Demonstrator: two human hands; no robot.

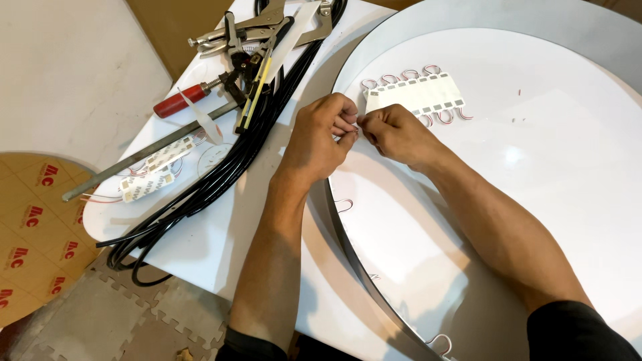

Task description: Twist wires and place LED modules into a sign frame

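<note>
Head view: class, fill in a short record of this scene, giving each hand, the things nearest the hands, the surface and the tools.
Left hand: fingertips pinched on something small and thin, too small to identify
Right hand: pinching the same spot, meeting the left
Nearest item: strip of white light modules with looped wires
Surface: large round white tray with grey rim
Tools at left: red-handled bar clamp, locking pliers, black cable bundle
</note>
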